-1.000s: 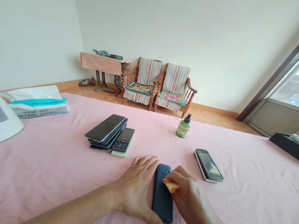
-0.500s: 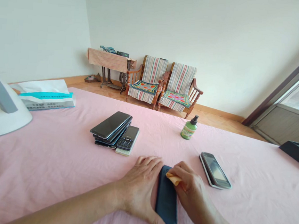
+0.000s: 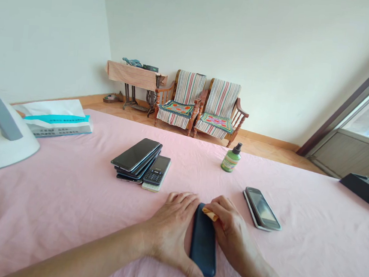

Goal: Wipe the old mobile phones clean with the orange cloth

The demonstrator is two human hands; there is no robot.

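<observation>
A dark blue phone [image 3: 203,246] lies lengthwise on the pink cloth in front of me, its plain back or case facing up. My left hand [image 3: 171,232] rests flat along its left side, fingers stretched towards the top end and thumb spread against the lower left corner. In my right hand [image 3: 229,222] a folded yellow-orange cloth [image 3: 210,214] is pinched, pressed on the phone's upper part. To the right are two stacked phones [image 3: 264,209], the upper one with a grey screen. A green spray bottle [image 3: 230,160] with a black top stands upright beyond my hands.
Left of centre sit a stack of dark phones [image 3: 136,155] and a keypad phone [image 3: 157,170] on a pale one. A tissue pack [image 3: 58,121] and a white object with a grey handle [image 3: 6,146] are at far left. A black box [image 3: 362,190] lies at right.
My right hand has moved the cloth slightly across the phone's top end. My left hand keeps its place beside the phone. The view has shifted a little.
</observation>
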